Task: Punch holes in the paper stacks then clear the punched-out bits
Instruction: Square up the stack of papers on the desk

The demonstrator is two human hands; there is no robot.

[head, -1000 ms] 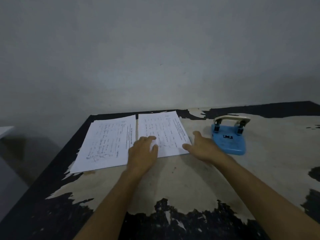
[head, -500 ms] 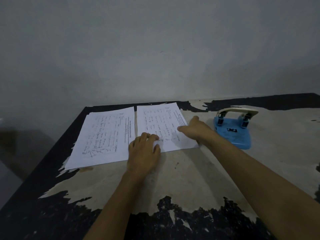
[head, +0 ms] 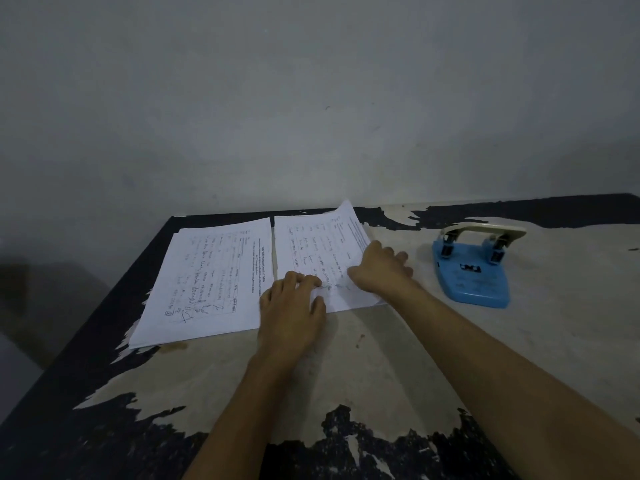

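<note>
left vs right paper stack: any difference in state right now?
The left paper stack lies flat and untouched; the right paper stack has its far right corner lifted. The left hand presses the right stack's near edge and the right hand grips its right edge. Both are printed forms with handwriting.

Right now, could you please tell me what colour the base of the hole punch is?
Light blue, under a cream handle, on the hole punch; the head view shows it.

A plain, dim room, perhaps a makeshift office or study corner: a bare grey wall [head: 311, 98] rises behind a worn table [head: 346, 368] (its pale surface peeling to black), which carries handwritten forms [head: 207, 275] and a blue hole punch [head: 472, 268].
</note>
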